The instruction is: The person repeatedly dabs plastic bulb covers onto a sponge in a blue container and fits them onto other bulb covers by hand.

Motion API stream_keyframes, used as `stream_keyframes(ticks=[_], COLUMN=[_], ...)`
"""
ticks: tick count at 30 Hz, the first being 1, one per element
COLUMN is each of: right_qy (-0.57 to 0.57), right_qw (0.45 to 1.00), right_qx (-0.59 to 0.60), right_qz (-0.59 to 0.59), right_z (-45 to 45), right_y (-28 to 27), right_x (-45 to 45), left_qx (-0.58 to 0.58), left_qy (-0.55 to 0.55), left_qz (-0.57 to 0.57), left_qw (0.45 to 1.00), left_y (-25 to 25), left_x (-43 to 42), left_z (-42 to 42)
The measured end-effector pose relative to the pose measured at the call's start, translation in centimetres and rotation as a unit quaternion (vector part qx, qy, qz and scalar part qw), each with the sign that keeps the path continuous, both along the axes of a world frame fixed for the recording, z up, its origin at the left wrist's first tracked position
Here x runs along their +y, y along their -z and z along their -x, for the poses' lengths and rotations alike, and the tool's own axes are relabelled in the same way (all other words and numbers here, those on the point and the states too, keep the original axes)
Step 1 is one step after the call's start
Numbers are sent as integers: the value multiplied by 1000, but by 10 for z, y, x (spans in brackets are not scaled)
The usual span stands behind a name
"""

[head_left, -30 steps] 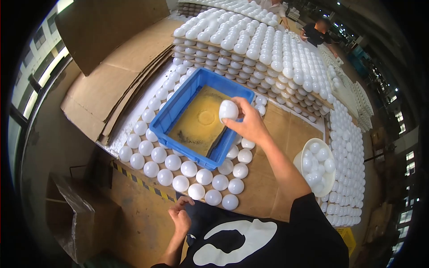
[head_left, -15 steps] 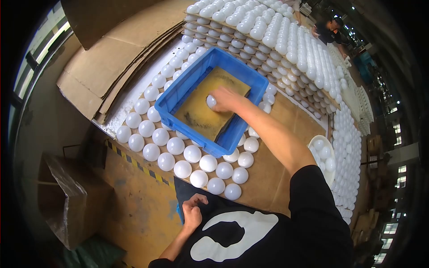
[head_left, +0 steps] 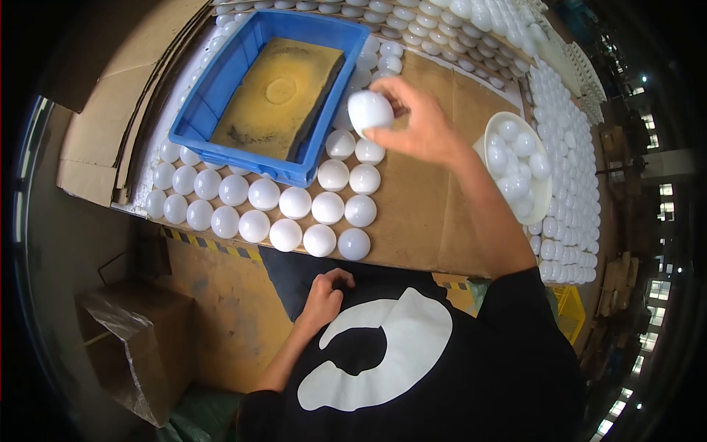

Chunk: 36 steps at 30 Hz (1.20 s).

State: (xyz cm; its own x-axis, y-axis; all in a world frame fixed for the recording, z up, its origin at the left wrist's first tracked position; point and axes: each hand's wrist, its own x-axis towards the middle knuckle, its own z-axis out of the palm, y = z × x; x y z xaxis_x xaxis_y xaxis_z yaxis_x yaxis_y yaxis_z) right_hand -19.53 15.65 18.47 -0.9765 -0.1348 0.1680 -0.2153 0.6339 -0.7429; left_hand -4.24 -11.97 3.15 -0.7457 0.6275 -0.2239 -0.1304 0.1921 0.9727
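My right hand [head_left: 412, 121] grips a white light-bulb cover [head_left: 370, 111], thumb below and fingers above it. It is held up over the right side of the blue plastic bin [head_left: 254, 163] and the rows of covers. In the bin lies a yellow foam pad [head_left: 265, 110] with dark smudges and a round imprint [head_left: 280, 90]. Close to my shirt front, below the table edge, my left hand [head_left: 324, 296] rests with curled fingers, and no object shows in it. Several white covers [head_left: 286, 235] stand in rows along the table's front edge.
A white bowl [head_left: 543, 199] filled with more covers sits at the right of the cardboard-topped table [head_left: 420, 214]. Stacked layers of covers [head_left: 449, 40] rise behind. Cardboard sheets [head_left: 103, 110] lean at the left, and an open carton [head_left: 140, 346] stands on the floor.
My right hand has risen off the foam pad and moved right, out of the bin, carrying the bulb cover. My left hand stays by my body. The view has shifted.
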Motion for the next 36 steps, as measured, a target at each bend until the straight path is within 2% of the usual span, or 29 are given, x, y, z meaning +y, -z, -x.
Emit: stream_keyframes(ticks=[6,9,13,22,24,26,28,30,32,34,36], right_qy=[49,35,30,18,21,12,42,61,147,266,323], right_qw=[990,991,993,987,986,991,993,994,988,963,939], right_qx=[-120,-83,-28,6,35,4,15,29,52,30,117], right_qz=[-54,-97,-107,-158,-162,-130,-111,-83,2,47,-26], right_z=[-167,-200,-204,-204,-207,-208,-214,-214,-222,-230,-234], right_y=[86,122,145,157,163,155,153,143,111,73,59], right_x=[3,-8,-18,-17,-15,-12,-2,14,47,87,146], left_qx=[82,90,121,145,182,170,168,176,179,127,112], left_qy=[62,71,71,46,62,71,65,66,58,51,56], left_qz=[78,104,127,117,99,116,165,164,167,146,136], left_qw=[992,988,982,981,976,976,970,968,968,980,983], left_y=[15,15,24,29,29,27,25,19,14,11,7], left_x=[18,25,32,41,40,37,31,28,28,30,39], left_z=[-1,-5,-8,-10,-9,-11,-18,-24,-30,-34,-35])
